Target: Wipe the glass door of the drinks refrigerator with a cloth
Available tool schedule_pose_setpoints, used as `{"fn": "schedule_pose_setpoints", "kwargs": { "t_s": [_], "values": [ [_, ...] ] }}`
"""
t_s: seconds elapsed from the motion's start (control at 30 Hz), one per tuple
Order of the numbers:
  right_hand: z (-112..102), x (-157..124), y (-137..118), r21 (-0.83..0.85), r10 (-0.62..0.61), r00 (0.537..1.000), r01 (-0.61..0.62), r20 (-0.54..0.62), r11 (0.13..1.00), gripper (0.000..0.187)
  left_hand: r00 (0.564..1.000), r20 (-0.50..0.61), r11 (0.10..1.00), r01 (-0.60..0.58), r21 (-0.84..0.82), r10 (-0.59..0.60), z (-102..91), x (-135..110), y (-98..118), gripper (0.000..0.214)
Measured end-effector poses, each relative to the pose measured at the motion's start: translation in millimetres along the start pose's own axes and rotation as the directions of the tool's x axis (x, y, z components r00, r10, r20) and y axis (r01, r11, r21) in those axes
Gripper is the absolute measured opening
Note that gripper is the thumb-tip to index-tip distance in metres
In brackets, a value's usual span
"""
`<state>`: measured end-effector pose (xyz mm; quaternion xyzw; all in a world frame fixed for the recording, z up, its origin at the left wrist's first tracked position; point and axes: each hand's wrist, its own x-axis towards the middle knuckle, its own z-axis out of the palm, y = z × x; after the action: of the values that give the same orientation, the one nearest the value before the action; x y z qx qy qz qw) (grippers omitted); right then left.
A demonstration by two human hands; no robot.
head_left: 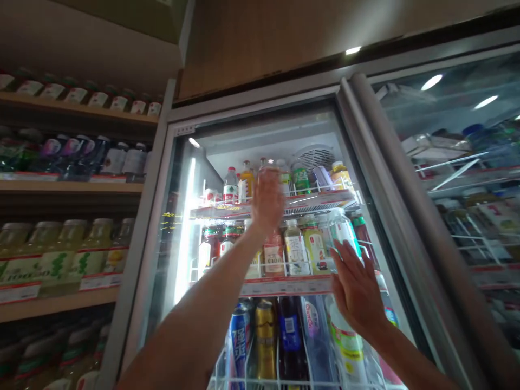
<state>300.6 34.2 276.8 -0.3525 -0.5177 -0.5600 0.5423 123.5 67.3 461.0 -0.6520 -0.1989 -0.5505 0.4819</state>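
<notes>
My left hand is raised in front of the top shelf of a lit drinks fridge. Motion smears its fingers, so their grip is unclear. Lower and to the right is my right hand, its fingers stretched out and nothing in it. Whether either hand touches glass cannot be made out. Near the left hand stand a red-capped bottle, an orange drink bottle and a green bottle. Behind the right hand are a clear bottle with a teal label and a yellow-green labelled bottle.
On the left, wooden shelves hold rows of bottles. A metal door frame separates a second glass-fronted fridge on the right. The middle fridge shelf and lower rack carry more bottles and a gold can.
</notes>
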Motion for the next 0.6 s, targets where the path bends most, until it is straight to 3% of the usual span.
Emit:
{"fn": "schedule_pose_setpoints", "kwargs": {
  "t_s": [0.1,0.17,0.23,0.3,0.33,0.37,0.4,0.43,0.5,0.53,0.6],
  "values": [
    [3.5,25.9,26.4,-0.037,0.123,0.987,-0.128,-0.104,0.991,0.058,0.953,0.108,0.959,-0.282,-0.024,0.283,15.4,-11.3,67.1,0.047],
    [7.5,39.2,44.9,-0.068,0.203,0.971,-0.212,-0.124,0.975,0.058,0.931,0.14,0.941,-0.338,-0.021,0.337,15.7,-11.2,67.6,0.046],
    [10.1,44.3,56.3,-0.09,0.218,0.972,-0.226,-0.092,0.97,0.058,0.955,0.133,0.964,-0.267,0.004,0.264,4.4,-6.0,29.4,0.046],
    [10.1,42.8,58.9,-0.1,0.196,0.978,-0.202,-0.066,0.974,0.058,0.997,0.023,0.997,0.069,0.046,-0.071,-8.6,0.0,-19.7,0.048],
    [9.5,40.9,58.0,-0.101,0.183,0.981,-0.189,-0.063,0.977,0.058,0.969,-0.07,0.97,0.239,0.049,-0.235,-11.5,1.9,-36.7,0.048],
    [8.8,38.9,56.6,-0.098,0.174,0.983,-0.18,-0.066,0.979,0.058,0.941,-0.125,0.946,0.321,0.04,-0.314,-11.0,2.4,-43.8,0.049],
    [8.3,37.2,55.5,-0.093,0.169,0.983,-0.175,-0.074,0.98,0.058,0.939,-0.13,0.945,0.326,0.03,-0.319,-7.1,1.4,-39.3,0.05],
    [8.0,35.8,55.1,-0.083,0.166,0.982,-0.173,-0.088,0.981,0.059,0.957,-0.104,0.961,0.274,0.021,-0.271,-0.8,-0.7,-23.8,0.049],
    [8.0,33.9,57.6,-0.042,0.161,0.979,-0.167,-0.128,0.985,0.061,0.997,0.061,0.999,-0.04,-0.015,0.041,14.3,-5.8,28.6,0.048],
    [8.2,33.4,60.1,-0.012,0.156,0.976,-0.16,-0.152,0.987,0.062,0.976,0.133,0.985,-0.171,-0.036,0.174,20.5,-7.0,56.5,0.047],
    [8.7,32.7,65.6,0.056,0.148,0.972,-0.14,-0.183,0.989,0.063,0.941,0.215,0.965,-0.258,-0.04,0.261,25.3,-4.7,92.6,0.046]
  ]
}}
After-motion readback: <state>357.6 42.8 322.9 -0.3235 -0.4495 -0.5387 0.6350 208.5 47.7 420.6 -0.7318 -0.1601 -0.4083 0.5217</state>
